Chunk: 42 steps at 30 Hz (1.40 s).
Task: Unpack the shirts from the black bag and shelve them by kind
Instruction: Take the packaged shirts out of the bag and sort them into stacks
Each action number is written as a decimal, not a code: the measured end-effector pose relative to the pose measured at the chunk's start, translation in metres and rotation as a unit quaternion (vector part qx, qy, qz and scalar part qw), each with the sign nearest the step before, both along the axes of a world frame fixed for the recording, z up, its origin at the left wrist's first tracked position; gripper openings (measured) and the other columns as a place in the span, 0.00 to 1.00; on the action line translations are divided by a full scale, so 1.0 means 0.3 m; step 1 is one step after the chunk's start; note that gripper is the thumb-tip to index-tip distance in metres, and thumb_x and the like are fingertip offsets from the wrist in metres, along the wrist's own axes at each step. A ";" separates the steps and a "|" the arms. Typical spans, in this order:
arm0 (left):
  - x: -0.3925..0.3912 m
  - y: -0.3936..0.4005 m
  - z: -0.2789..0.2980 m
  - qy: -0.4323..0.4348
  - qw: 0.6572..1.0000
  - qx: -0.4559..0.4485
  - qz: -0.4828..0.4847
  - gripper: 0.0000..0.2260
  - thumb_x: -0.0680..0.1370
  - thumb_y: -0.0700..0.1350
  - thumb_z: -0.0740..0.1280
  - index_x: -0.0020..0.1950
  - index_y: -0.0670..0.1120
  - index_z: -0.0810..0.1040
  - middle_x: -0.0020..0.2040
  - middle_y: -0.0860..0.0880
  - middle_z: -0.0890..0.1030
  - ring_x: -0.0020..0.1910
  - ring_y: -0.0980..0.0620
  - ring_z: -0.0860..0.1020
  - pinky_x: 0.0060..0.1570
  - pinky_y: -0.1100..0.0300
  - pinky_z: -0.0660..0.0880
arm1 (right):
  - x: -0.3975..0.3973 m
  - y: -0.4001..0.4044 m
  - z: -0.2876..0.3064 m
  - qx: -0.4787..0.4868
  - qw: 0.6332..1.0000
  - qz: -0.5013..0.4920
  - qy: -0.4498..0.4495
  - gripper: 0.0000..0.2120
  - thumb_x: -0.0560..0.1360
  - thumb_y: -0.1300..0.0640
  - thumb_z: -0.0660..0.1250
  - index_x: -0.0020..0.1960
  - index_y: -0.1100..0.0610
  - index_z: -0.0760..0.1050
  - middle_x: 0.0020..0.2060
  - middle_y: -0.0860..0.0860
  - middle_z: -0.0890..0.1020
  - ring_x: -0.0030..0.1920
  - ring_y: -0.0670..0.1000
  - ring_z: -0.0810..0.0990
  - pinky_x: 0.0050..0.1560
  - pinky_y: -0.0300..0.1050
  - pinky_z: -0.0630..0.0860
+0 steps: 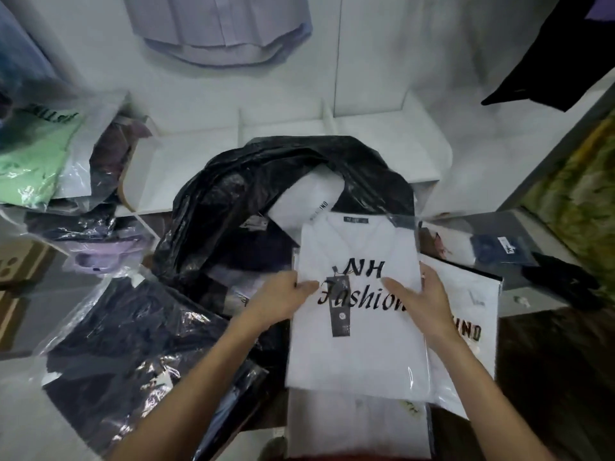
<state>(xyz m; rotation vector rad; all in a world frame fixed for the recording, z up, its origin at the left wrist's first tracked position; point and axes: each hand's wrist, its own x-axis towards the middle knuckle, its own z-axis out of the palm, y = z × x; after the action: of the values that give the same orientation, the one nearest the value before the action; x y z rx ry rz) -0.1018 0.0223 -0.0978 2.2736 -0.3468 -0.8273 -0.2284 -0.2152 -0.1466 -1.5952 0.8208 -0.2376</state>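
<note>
In the middle of the frame, a crumpled black plastic bag (266, 194) lies open with a white folded packet (306, 197) showing in its mouth. At the upper left sits a green shirt in clear plastic (30, 161), with a lilac bagged shirt (96, 257) below it and a dark bagged shirt (126, 344) at the lower left. A small navy packet (499, 249) lies at the right. Just below the black bag, overlapping its lower right edge, is a white folded shirt in clear wrap printed "NH Fashion" (359, 327), lying over other white packets. The left hand (279, 297) grips its left edge, thumb on top. The right hand (422, 301) clasps the right edge, thumb (394, 286) spread across the print.
</note>
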 end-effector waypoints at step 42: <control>0.461 0.019 -0.472 -0.201 0.888 0.255 -0.325 0.32 0.82 0.53 0.61 0.83 0.59 0.51 0.84 0.53 0.51 0.83 0.44 0.49 0.76 0.31 0.54 | 0.548 0.063 -0.036 -0.209 0.896 0.390 0.033 0.16 0.79 0.56 0.70 0.67 0.49 0.80 0.62 0.45 0.80 0.60 0.48 0.79 0.62 0.37 0.73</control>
<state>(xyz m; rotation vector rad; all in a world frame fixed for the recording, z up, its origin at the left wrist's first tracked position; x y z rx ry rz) 0.0365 0.0280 -0.2395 2.8703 -1.2660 -0.8160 -0.0639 -0.1962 -0.1575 -2.2202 0.1206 0.2403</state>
